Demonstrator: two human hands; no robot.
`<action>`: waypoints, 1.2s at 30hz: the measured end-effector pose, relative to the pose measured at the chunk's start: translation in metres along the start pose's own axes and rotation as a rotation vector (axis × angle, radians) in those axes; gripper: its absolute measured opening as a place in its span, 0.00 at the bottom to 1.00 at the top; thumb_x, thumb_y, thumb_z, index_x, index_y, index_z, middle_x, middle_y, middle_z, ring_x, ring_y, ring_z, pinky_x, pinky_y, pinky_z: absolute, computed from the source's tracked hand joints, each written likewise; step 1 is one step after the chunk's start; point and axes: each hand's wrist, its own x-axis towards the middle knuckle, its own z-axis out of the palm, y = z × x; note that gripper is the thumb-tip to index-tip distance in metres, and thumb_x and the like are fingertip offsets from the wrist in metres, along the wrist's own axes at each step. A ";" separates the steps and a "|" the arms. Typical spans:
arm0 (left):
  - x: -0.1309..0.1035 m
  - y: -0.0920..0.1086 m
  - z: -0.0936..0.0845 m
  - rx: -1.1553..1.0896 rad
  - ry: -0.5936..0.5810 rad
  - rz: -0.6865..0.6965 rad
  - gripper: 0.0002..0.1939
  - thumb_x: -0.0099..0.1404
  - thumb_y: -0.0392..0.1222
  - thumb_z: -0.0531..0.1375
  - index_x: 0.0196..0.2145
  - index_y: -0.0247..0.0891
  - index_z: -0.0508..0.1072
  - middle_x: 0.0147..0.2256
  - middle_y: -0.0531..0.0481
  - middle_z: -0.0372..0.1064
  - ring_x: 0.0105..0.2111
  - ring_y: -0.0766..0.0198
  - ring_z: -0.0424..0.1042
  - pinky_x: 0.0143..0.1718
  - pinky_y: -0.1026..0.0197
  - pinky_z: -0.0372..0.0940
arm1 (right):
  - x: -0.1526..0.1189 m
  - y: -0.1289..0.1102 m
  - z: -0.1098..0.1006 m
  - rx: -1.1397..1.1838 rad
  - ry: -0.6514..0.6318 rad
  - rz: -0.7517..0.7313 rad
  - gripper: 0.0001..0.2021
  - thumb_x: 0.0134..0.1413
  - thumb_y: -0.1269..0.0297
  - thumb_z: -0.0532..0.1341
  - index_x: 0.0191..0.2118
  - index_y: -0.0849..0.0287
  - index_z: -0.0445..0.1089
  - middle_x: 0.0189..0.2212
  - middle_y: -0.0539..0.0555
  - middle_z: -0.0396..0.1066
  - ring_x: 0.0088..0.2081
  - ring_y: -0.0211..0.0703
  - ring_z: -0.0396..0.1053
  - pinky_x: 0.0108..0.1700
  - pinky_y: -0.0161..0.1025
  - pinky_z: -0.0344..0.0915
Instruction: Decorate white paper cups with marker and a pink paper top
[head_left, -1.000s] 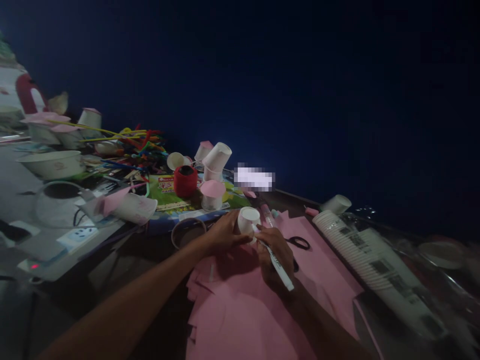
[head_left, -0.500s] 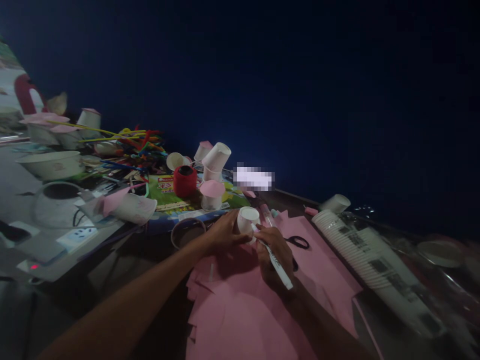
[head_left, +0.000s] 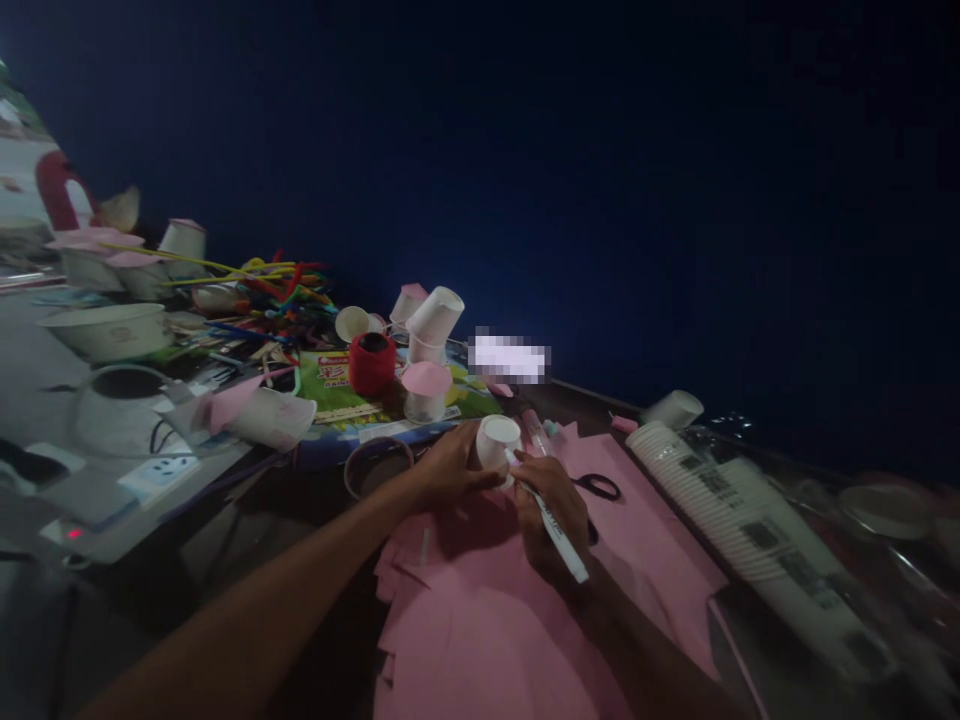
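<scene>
My left hand point(head_left: 451, 470) is wrapped against the left side of a small white paper cup point(head_left: 496, 440), which stands upside down over pink paper sheets point(head_left: 495, 620). A white marker point(head_left: 559, 535) is gripped in my right hand point(head_left: 551, 500), its tip end at the cup's right side. Whether the tip touches the cup is too small to tell. Black scissor handles point(head_left: 598, 487) show just right of my right hand. Behind the cup, a red yarn spool point(head_left: 372, 365) and a cup with a pink cone top point(head_left: 427, 390) rest on a colourful packet point(head_left: 330, 392).
A long sleeve of stacked paper cups point(head_left: 742, 520) lies on the right. Tangled pipe cleaners point(head_left: 289, 285), a paper bowl point(head_left: 112, 330) and a power strip point(head_left: 154, 478) are on the left. A clear round container rim point(head_left: 379, 440) sits behind my left forearm.
The whole view has shifted very slightly. Both hands keep the same hold on the cup and the marker.
</scene>
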 end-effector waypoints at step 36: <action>0.000 -0.006 0.002 0.025 0.002 0.008 0.30 0.53 0.46 0.66 0.51 0.36 0.64 0.49 0.42 0.67 0.48 0.51 0.66 0.49 0.50 0.62 | 0.003 -0.006 -0.006 0.025 -0.058 0.033 0.15 0.52 0.79 0.55 0.45 0.57 0.67 0.35 0.55 0.70 0.41 0.46 0.72 0.42 0.47 0.72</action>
